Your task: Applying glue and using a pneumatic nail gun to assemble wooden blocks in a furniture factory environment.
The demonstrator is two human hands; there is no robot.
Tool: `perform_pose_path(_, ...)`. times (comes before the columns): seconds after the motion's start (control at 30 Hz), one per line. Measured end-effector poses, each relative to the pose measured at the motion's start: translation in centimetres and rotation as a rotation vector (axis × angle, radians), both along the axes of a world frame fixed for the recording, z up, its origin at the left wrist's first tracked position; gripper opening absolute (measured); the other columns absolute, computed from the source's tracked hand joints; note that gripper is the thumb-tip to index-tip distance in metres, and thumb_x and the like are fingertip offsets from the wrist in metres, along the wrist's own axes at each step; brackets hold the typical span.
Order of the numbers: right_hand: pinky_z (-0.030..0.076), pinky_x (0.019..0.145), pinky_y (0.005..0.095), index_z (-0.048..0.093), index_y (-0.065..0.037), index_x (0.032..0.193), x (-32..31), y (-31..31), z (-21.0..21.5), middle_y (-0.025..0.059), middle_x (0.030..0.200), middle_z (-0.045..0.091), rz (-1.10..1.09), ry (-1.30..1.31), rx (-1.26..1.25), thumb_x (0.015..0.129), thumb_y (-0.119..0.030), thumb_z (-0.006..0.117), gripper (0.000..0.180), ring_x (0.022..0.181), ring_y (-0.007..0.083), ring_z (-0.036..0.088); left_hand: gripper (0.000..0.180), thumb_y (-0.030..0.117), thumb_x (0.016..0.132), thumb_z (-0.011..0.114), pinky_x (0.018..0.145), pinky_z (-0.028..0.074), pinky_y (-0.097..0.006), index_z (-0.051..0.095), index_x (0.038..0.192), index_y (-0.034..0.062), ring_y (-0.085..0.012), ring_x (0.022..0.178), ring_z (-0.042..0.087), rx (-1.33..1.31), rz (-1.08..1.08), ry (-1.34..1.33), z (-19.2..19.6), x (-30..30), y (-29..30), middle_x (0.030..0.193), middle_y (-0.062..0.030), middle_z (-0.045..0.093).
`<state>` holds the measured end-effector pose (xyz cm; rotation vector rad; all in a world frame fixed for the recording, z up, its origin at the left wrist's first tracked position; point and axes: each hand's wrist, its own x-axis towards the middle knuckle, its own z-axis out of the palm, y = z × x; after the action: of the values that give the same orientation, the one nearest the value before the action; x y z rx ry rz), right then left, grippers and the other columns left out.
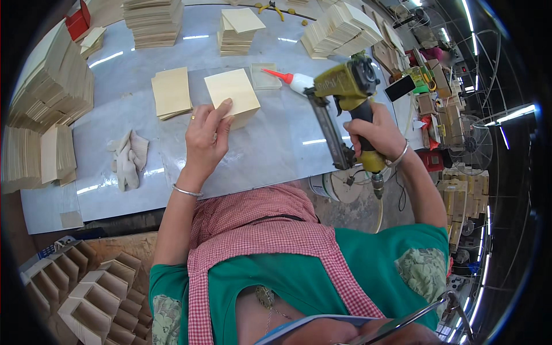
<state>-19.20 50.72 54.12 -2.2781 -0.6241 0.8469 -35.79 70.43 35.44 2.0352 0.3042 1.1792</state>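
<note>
Head view: grey bench in a crowded workshop, stacks of thin wood panels along its far and left edges, a rag at left, a glue bottle with red tip past the middle, fans at right. Left hand lies mostly flat, fingers slightly spread, pressing on a small wooden box mid-bench. Right hand fingers wrapped tight around the grip of a yellow nail gun, raised just right of the box.
</note>
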Motion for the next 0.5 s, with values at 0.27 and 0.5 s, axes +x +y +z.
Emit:
perform_pose_path(0.27,0.044,0.040,0.0245,0.054,0.002,0.071,-2.8,4.0,1.3,0.0045,0.052,0.054,0.154,0.220,-0.031,0.080,-0.023,0.065,0.029,0.041,0.0109,0.053,0.029,0.002,0.077,0.063,0.060,0.042,-0.033,0.060,0.106,0.0036,-0.0239,0.066,0.048,0.004,-0.001,0.004,0.1,-0.1,0.0,0.077,-0.0100,0.052)
perform_pose_path(0.5,0.042,0.039,0.0237,0.055,0.002,0.080,-3.2,4.6,1.1,0.0039,0.050,0.054,0.195,0.231,-0.032,0.081,-0.024,0.063,0.027,0.040,0.0101,0.052,0.030,0.001,0.076,0.064,0.059,0.042,-0.034,0.060,0.106,0.0045,-0.0243,0.068,0.048,0.002,-0.005,0.017,0.1,-0.1,0.0,0.078,-0.0095,0.052)
